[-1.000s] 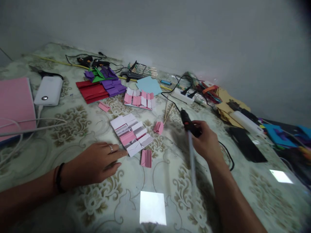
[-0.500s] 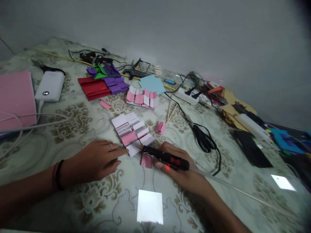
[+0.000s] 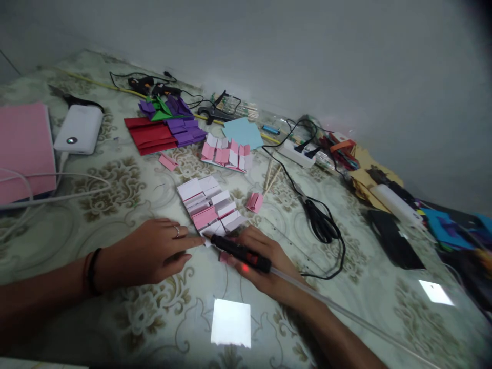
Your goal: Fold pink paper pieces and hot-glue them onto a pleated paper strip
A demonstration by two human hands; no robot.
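My right hand (image 3: 271, 261) is wrapped round a black glue pen (image 3: 240, 251) with a small red light and a long translucent glue stick (image 3: 334, 303) out of its back. The pen's tip is at the near corner of a pink and white folded paper panel (image 3: 209, 197). My left hand (image 3: 142, 251), index finger stretched out, touches the same corner with its fingertip, close to the pen's tip. A small pink folded paper piece (image 3: 223, 258) lies partly hidden under the pen and my right hand. Another pink folded piece (image 3: 254, 202) rests right of the panel.
Behind lie a second pink and white panel (image 3: 226, 152), red folded paper (image 3: 149, 136), purple pieces and light blue sheets (image 3: 243, 132). A white power bank (image 3: 79, 129) and pink paper (image 3: 25, 148) are at left. Right are a power strip (image 3: 296, 154), coiled black cable (image 3: 322, 220) and dark phone-like slab (image 3: 394, 238).
My right hand has moved left with the glue pen, bringing its tip along the panel's near edge to beside my left fingertip. My left hand has stayed nearly still.
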